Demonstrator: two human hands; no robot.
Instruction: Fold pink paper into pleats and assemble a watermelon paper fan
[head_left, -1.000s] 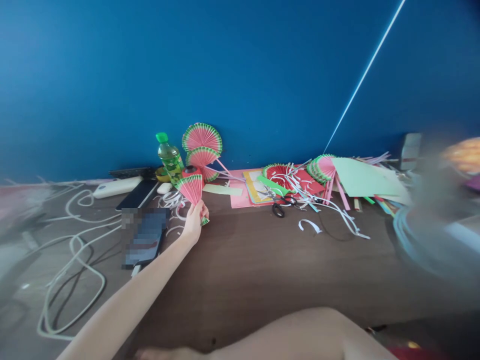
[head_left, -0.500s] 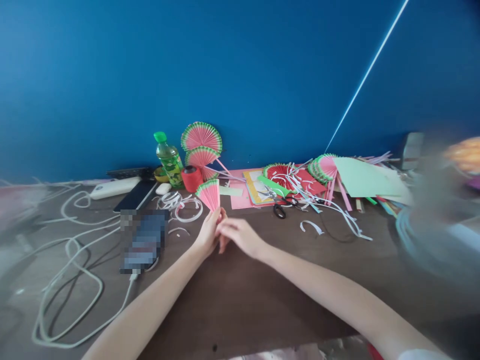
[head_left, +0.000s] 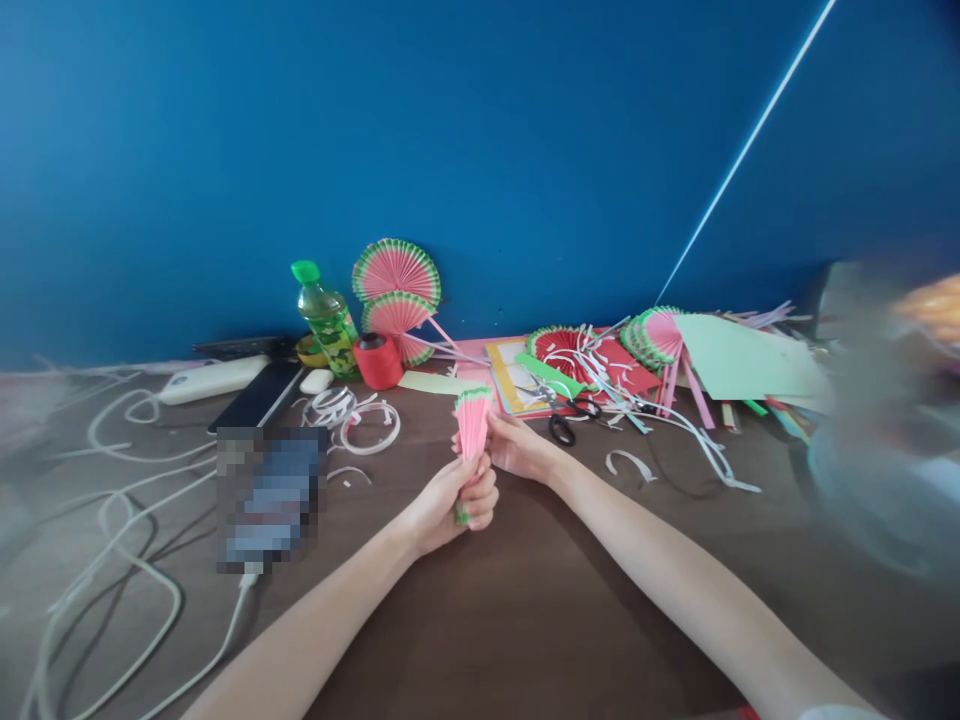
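In the head view, the person's left hand is holding a folded pink paper fan above the middle of the table, its grip closing around the lower part while the green-edged pleats are pointing up and a bit of green is showing below the fingers. The right hand is reaching in from the other side, its thumb lying along the fan's right edge; I cannot tell whether that grip is pinching the paper, since the fan is hiding part of the fingers. Behind, near the blue wall, a green-capped bottle is standing beside a red spool, and opened round fans are leaning just to its right. White paper loops are lying left of the hands, near a blurred-out phone. To the right, black-handled scissors are resting among paper scraps, and a pale green sheet is covering part of the pile.
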